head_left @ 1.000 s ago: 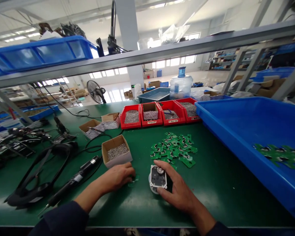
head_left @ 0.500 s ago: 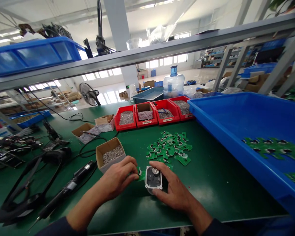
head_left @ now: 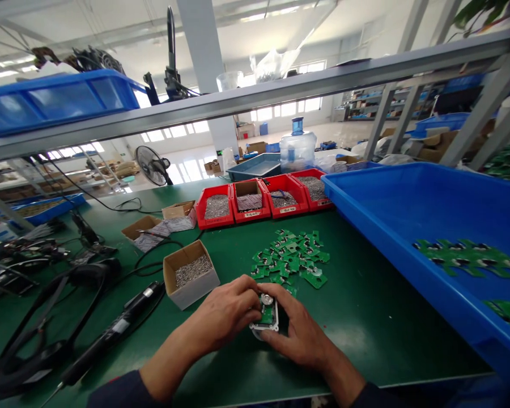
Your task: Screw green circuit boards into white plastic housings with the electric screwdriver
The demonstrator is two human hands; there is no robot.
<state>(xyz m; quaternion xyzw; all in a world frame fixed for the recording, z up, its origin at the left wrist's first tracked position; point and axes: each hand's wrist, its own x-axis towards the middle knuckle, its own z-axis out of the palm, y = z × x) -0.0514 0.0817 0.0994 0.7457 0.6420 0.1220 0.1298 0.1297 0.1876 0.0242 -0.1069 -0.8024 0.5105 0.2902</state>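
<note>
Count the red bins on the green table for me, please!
4, in a row beyond the pile of green boards: leftmost bin, second bin, third bin, and rightmost bin beside the big blue tray, which might hide more.

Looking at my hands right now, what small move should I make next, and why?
I'd probably ease the small green board flat into the open housing with your left hand: its fingers are at the board, and your right hand grips the housing. Whether the board is fully seated is hidden.
</note>
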